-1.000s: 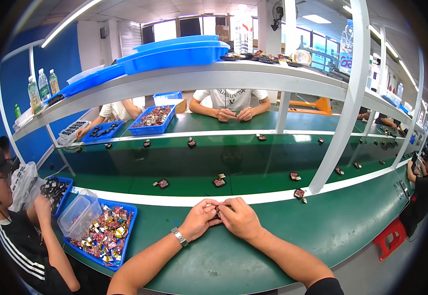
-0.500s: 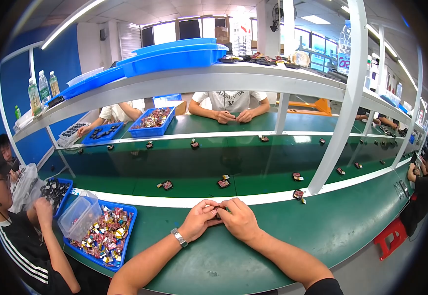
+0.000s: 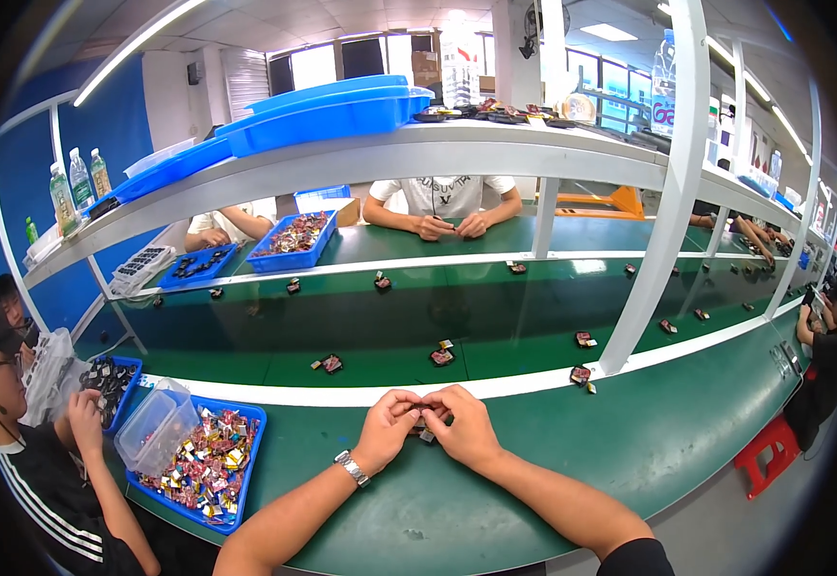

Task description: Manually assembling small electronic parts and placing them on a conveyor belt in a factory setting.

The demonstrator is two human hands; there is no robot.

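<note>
My left hand (image 3: 387, 432), with a metal-banded watch on its wrist, and my right hand (image 3: 464, 430) meet above the green work surface near the white rail. Both are closed, fingertips pinching a small dark electronic assembly (image 3: 425, 434). A pale piece of it shows below the fingers; the rest is largely covered. To the left, a blue tray (image 3: 257, 451) holds many small red boards with silver and yellow parts, and a clear plastic box (image 3: 154, 427) leans in it. One dark-and-red assembly (image 3: 582, 375) lies by the rail to the right of my hands.
Beyond the rail, several similar assemblies (image 3: 441, 355) lie on a green belt (image 3: 524, 360). A white post (image 3: 654, 226) rises at right, supporting a shelf (image 3: 495, 144) with blue trays (image 3: 322, 113) and bottles. Co-workers sit at left, opposite and far right; a red stool (image 3: 767, 457) stands at right.
My fingers have shifted around the assembly, and its pale piece now shows beneath them. My right hand has turned slightly. Across the belt, a co-worker's hand has moved right, to the blue tray of dark parts.
</note>
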